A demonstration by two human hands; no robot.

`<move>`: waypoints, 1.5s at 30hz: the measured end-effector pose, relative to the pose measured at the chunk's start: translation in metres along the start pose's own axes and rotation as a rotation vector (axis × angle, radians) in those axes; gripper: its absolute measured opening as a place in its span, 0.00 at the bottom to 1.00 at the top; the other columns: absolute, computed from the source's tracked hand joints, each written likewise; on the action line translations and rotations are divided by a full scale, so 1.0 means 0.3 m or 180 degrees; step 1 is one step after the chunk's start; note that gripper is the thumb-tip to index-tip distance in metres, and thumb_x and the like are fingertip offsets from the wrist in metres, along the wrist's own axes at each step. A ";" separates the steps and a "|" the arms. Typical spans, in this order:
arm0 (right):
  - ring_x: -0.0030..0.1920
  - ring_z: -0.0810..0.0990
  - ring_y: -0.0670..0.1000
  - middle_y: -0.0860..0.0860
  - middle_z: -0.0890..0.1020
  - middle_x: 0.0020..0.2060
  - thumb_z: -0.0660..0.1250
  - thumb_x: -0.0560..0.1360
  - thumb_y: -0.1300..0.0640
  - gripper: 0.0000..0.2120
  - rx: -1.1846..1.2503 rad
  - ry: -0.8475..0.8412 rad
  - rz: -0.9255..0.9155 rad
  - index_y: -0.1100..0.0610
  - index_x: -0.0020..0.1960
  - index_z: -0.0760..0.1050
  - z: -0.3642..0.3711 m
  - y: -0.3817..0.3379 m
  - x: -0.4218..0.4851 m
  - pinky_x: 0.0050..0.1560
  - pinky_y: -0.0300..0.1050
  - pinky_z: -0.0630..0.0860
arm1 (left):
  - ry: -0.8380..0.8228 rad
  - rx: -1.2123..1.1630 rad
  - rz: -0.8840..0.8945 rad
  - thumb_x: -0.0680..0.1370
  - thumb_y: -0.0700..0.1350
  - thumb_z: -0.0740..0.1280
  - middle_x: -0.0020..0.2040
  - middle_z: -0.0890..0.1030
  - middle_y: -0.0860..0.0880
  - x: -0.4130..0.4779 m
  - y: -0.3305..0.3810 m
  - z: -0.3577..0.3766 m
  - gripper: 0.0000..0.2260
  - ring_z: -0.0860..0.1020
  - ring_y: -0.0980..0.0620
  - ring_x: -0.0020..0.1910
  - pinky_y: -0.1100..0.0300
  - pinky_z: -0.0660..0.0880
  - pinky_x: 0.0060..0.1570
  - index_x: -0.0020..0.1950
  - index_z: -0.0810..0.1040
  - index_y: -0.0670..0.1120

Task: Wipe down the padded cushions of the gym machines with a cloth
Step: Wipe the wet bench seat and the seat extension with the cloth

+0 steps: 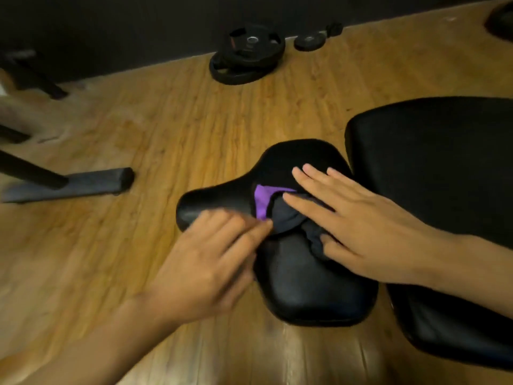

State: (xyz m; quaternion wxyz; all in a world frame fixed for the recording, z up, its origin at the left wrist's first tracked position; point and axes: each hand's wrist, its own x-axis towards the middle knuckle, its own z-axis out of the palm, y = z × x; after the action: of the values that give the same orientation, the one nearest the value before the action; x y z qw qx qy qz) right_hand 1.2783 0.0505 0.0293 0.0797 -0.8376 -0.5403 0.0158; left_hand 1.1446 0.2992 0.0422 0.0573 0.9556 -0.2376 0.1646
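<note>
A black padded seat cushion [308, 290] fills the middle of the head view. On it lies a bunched dark cloth with a purple part [277, 211]. My right hand [358, 220] lies flat on the cloth with straight, spread fingers pressing it onto the pad. My left hand [211, 262] is blurred at the cushion's left edge, its fingertips reaching the cloth's near-left edge; whether they pinch it I cannot tell. A larger black back pad [444, 173] stands to the right.
Wooden floor [166, 129] surrounds the seat. A stack of black weight plates [247, 55] and a smaller plate [309, 41] lie by the dark wall at the back. A black machine foot bar [72, 184] crosses the floor at the left.
</note>
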 end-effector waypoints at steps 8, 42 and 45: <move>0.79 0.63 0.54 0.55 0.68 0.77 0.52 0.77 0.55 0.29 0.0152 0.0370 -0.0357 0.58 0.77 0.68 0.085 0.027 0.081 0.76 0.53 0.67 | -0.0917 0.0389 0.0973 0.88 0.51 0.58 0.80 0.68 0.43 0.020 0.156 0.101 0.22 0.65 0.44 0.80 0.50 0.63 0.79 0.80 0.69 0.46; 0.72 0.73 0.65 0.67 0.71 0.72 0.41 0.86 0.47 0.32 -0.0354 0.0403 0.2208 0.71 0.74 0.66 0.146 -0.347 -0.169 0.73 0.57 0.63 | 0.0489 -0.0150 0.0534 0.79 0.58 0.66 0.67 0.81 0.44 -0.002 0.131 0.288 0.23 0.74 0.45 0.71 0.50 0.64 0.76 0.67 0.79 0.44; 0.75 0.68 0.64 0.66 0.71 0.73 0.49 0.85 0.52 0.27 -0.0200 0.0735 0.2176 0.70 0.74 0.67 0.130 -0.177 0.006 0.77 0.58 0.63 | 0.0524 -0.0154 0.0453 0.79 0.57 0.66 0.66 0.82 0.43 -0.005 0.138 0.287 0.23 0.74 0.45 0.70 0.50 0.64 0.75 0.67 0.78 0.43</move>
State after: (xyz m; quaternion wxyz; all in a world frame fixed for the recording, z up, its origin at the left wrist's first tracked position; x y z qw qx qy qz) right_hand 1.2267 0.0782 -0.0011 0.1045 -0.9681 -0.2167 -0.0698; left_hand 1.1487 0.2472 -0.0379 0.0879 0.9179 -0.3032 0.2404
